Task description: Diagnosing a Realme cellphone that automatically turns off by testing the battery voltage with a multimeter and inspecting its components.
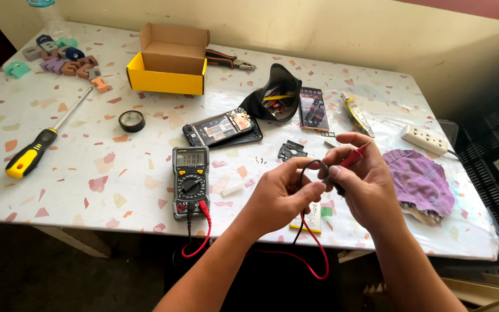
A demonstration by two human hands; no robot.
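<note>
Probes [342, 167] held between both hands [324, 188], seemingly touching.

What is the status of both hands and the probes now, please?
Left hand and right hand both hold the probes. Leads run to multimeter. Opened phone beyond, untouched.

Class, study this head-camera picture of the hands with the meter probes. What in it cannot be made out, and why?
- Black probe tip: hidden between the left hand and right hand.
- Multimeter display reading: too small.
- Pouch contents: shadowed, too small to tell.
- Tiny parts by the opened phone: too small to identify.
- Clear bottle: cut off by the top edge.
</note>
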